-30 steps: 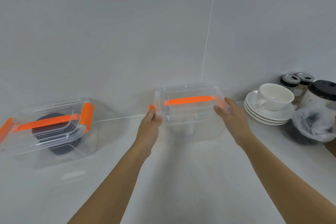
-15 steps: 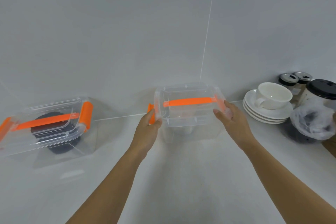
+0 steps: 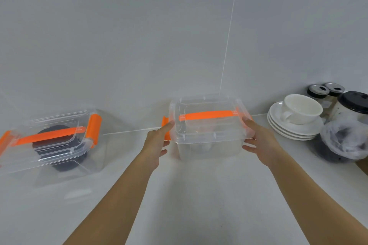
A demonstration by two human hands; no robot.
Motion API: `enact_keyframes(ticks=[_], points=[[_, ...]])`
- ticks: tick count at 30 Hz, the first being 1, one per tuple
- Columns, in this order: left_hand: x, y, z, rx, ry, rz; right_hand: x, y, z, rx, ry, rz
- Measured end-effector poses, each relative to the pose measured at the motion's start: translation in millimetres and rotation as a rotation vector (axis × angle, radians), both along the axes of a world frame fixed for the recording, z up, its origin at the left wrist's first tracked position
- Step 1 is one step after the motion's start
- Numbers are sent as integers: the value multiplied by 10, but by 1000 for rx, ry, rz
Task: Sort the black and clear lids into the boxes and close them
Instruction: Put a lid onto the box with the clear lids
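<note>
On the white counter (image 3: 199,195), against the tiled wall (image 3: 139,45), stand two clear boxes with orange handles. At the centre box (image 3: 209,145), whose cover is on, the person's two hands sit at either end. The left hand (image 3: 156,145) has its fingers spread, the forefinger touching the cover's edge by an orange latch (image 3: 164,128) that stands swung outward. The right hand (image 3: 260,143) is likewise spread, its fingers against the box's right end; neither hand is closed around anything. Pale shapes show faintly inside, too blurred to count. The second box (image 3: 49,151), well apart to the left, is covered and holds a stack of black lids (image 3: 59,145). To the right, one white cup (image 3: 300,108) rests on three stacked saucers (image 3: 294,129), beside three dark-topped jars (image 3: 350,109).
</note>
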State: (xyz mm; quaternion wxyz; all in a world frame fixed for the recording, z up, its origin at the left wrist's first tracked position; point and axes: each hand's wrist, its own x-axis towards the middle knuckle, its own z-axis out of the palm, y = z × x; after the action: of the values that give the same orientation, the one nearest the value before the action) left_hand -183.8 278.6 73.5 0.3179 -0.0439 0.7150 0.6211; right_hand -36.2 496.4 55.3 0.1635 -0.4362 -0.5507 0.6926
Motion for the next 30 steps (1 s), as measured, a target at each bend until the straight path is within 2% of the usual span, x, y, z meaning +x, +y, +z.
enact_keyframes(ticks=[4,6,8,11,21,27,30], points=[[46,74,1,17,86,12,-60,-8,-1,155,50,-86],[80,114,6,-19,235,56,-79,-14,-17,318,32,-101],[116,142,22,-141,448,29,-76,-26,-19,456,-8,-85],[134,161,7,-298,650,-24,-67,-36,-18,559,-61,-57],[138,175,-30,-370,724,-46,-60,-32,12,656,-158,-18],[133,199,12,-445,836,-90,-69,-47,57,840,-244,30],[141,206,22,-457,847,-91,-59,-49,64,846,-240,22]])
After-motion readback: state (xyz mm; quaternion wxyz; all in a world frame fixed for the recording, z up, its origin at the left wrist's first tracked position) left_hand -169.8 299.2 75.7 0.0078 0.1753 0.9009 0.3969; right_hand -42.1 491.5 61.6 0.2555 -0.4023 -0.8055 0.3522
